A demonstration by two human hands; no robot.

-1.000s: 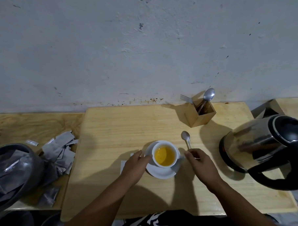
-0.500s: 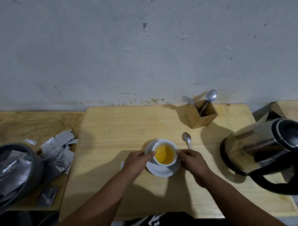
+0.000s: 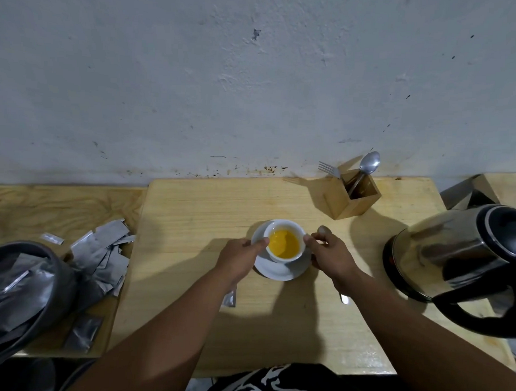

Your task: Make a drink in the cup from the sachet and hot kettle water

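Observation:
A white cup (image 3: 299, 230) holding orange-yellow drink stands on a white saucer (image 3: 280, 273) in the middle of the light wooden board (image 3: 191, 210). My left hand (image 3: 238, 259) grips its left side, thumb on the rim. On the right side my right hand (image 3: 331, 254) does the same, fingertips on the rim. Whether the saucer is off the board I cannot tell. A metal spoon (image 3: 323, 229) lies under my right hand, its handle end showing by the wrist. A silver sachet (image 3: 230, 298) peeks out beneath my left forearm. The steel kettle (image 3: 455, 257) with its black handle stands at the right.
A wooden box (image 3: 355, 204) with a fork and a spoon stands near the wall, behind the cup. Several silver sachets (image 3: 103, 253) lie piled at the left beside a dark container (image 3: 52, 263) that holds more. The wall runs close behind the board.
My right hand left the spoon and closed on the cup's right side. My left hand closed on the left side. Cup and saucer have shifted a little farther from me.

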